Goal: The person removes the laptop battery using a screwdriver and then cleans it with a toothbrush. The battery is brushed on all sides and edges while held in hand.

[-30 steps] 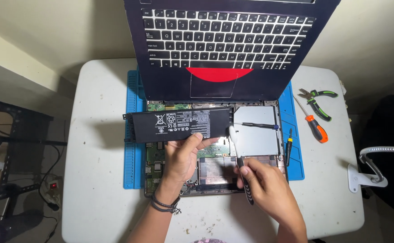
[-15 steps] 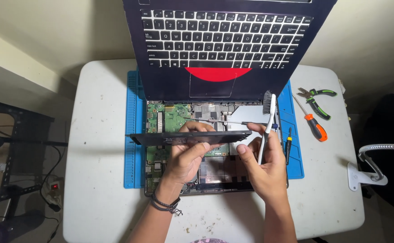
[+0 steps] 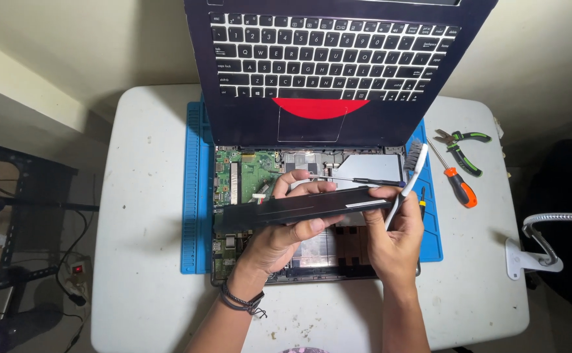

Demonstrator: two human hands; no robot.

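Left hand (image 3: 286, 229) and right hand (image 3: 394, 232) grip the battery (image 3: 299, 208) edge-on; right also clasps a brush (image 3: 409, 171) at 2 o'clock, handle partly hidden.

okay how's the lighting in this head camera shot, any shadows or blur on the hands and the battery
Head view: light falls from above onto the white table, while the floor at the left and right edges sinks into darkness; the raised keyboard half stays readable, without glare; the left hand, right hand and black battery look sharp, no motion blur; the battery is so dark its surface detail is lost, and it shades the board beneath.
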